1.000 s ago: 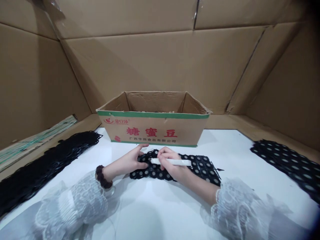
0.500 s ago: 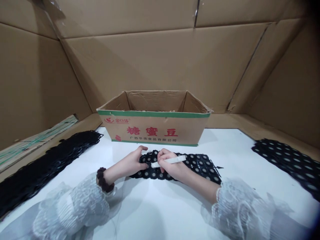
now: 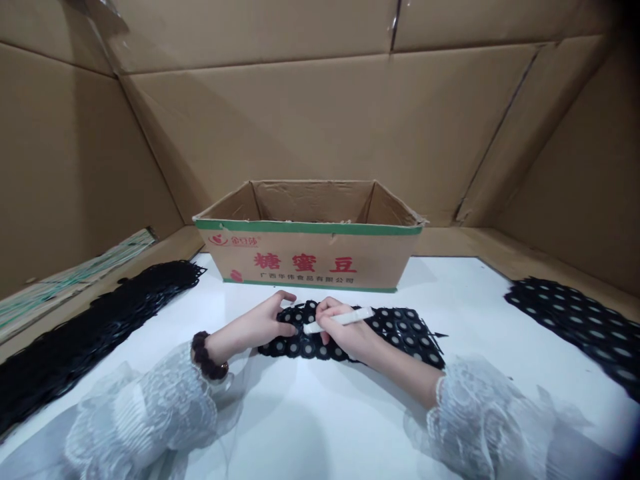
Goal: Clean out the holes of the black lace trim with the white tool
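Note:
In front of me a black sheet of joined rings with pale round centres [image 3: 406, 331] lies flat on the white table. My left hand [image 3: 257, 327] rests at its left part, thumb and forefinger apart and touching the sheet. Closed around a white pen-shaped tool [image 3: 359, 317] is my right hand [image 3: 345, 333]. The tool's tip points left and down at the rings, close to my left thumb. I cannot make out what kind of tool it is.
An open cardboard box [image 3: 310, 257] with a green rim stands behind the sheet. A long stack of black ring pieces [image 3: 100, 327] lies at left, beside pale strips with green lines [image 3: 75, 277]. Another black ring sheet [image 3: 575, 323] lies at right. Cardboard walls [image 3: 320, 127] surround the table.
Both hands stay almost in place. The tool's tip has shifted very slightly to the right.

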Motion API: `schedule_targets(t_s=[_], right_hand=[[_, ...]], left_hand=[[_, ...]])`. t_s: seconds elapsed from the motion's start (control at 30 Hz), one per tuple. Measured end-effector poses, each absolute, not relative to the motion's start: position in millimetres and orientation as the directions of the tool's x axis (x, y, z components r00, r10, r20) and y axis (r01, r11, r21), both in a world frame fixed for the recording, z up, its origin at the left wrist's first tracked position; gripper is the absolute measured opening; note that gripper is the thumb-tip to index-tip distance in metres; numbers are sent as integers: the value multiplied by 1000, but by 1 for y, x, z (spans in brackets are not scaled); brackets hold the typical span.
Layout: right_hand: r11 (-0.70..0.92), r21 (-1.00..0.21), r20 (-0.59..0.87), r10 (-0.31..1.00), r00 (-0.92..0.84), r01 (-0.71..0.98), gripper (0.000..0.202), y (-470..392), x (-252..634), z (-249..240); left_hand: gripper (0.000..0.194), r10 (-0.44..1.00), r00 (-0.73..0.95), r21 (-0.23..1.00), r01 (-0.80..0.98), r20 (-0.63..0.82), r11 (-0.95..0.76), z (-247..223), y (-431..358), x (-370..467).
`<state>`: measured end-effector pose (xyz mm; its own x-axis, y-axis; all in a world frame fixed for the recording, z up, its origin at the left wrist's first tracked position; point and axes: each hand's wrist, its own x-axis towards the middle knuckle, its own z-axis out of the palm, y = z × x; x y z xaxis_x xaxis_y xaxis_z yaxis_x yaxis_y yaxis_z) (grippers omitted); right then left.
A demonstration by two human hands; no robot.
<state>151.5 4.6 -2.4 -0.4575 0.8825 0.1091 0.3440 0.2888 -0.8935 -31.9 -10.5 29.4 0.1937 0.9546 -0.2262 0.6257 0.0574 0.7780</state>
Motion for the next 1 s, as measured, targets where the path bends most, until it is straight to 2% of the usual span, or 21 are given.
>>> schedule_targets(t_s=[0.13, 0.23, 0.37, 0.47, 0.53, 0.63, 0.73, 1.0], right_hand=[[463, -790, 246, 839, -485, 401, 37, -2, 144, -8], [524, -746, 303, 817, -491, 411, 35, -6, 141, -11], [465, -816, 316, 857, -408, 345, 37, -4, 145, -7], [304, -933, 225, 912, -343, 194, 37, -2, 150, -4], [231, -962, 159, 911, -381, 149, 36, -2, 151, -3], [238, -945, 110, 879, -465, 225, 34, -4, 150, -2], [221, -936, 70, 880, -471, 274, 33, -6, 148, -1], [263, -915, 88, 870, -484, 305, 34, -10, 144, -1]], left_hand=[[50, 965, 234, 771, 634, -117, -60, 23, -13, -32], [46, 957, 256, 736, 672, -139, -74, 23, -14, -34], [50, 955, 216, 744, 668, -201, 6, 28, -13, -36], [52, 957, 226, 798, 602, -184, 11, 32, -13, -37], [53, 958, 214, 812, 583, -193, 34, 34, -12, -39], [58, 921, 308, 825, 564, -239, 26, 36, -10, -45], [63, 872, 427, 819, 571, -241, -54, 39, -9, -50], [68, 907, 351, 709, 700, -230, -91, 36, -9, -52]])
